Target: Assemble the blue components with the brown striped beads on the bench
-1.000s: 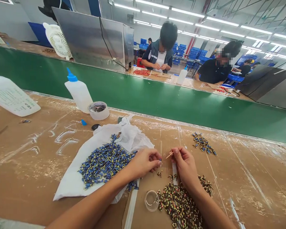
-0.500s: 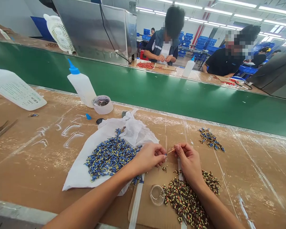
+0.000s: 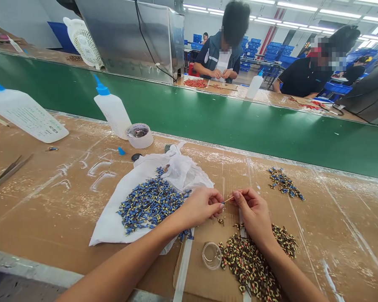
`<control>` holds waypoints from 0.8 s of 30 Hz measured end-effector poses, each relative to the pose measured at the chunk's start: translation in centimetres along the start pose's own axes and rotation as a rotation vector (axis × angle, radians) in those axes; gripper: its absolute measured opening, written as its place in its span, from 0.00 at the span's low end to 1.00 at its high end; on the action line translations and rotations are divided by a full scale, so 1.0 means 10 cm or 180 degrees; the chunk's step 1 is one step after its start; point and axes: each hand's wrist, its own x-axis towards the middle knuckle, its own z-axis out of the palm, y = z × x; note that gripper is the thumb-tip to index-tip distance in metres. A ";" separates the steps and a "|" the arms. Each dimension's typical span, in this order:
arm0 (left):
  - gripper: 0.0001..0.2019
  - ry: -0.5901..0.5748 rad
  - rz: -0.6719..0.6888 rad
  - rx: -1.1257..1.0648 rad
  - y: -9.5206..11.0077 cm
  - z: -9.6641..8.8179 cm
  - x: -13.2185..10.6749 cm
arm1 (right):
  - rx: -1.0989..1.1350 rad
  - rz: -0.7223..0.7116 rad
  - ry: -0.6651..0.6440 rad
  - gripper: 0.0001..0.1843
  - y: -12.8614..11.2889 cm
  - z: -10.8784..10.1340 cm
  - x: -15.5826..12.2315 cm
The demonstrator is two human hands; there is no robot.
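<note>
My left hand (image 3: pixel 208 204) pinches a tiny blue piece between thumb and fingertips; most of it is hidden. My right hand (image 3: pixel 247 205) is closed on a thin wooden toothpick (image 3: pixel 229 199), its tip touching or nearly touching the blue piece. Left of my hands, a pile of small blue-and-yellow pieces (image 3: pixel 151 201) lies on a white plastic bag (image 3: pixel 108 222). Under my right forearm spreads a heap of small black, yellow and red pieces (image 3: pixel 248 260). A small clear round cup (image 3: pixel 211 256) stands beside that heap.
A small cluster of blue, yellow and dark pieces (image 3: pixel 285 182) lies at right. White bottles (image 3: pixel 113 113), a tape roll (image 3: pixel 140 136) and tweezers (image 3: pixel 11 172) are at left. A green conveyor belt (image 3: pixel 189 121) runs behind, with two people (image 3: pixel 220 54) seated across it.
The view has shifted slightly, so everything sits a little further right. My hands keep nearly the same pose, the toothpick still at the blue piece.
</note>
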 end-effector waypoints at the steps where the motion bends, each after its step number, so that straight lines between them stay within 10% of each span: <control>1: 0.04 -0.0002 0.0017 0.0025 0.00 0.00 0.00 | -0.0042 -0.0034 -0.0006 0.15 -0.01 0.00 -0.01; 24: 0.07 -0.0206 0.0568 0.0559 0.00 -0.06 -0.03 | -0.1173 -0.1286 -0.0301 0.07 -0.20 -0.07 -0.12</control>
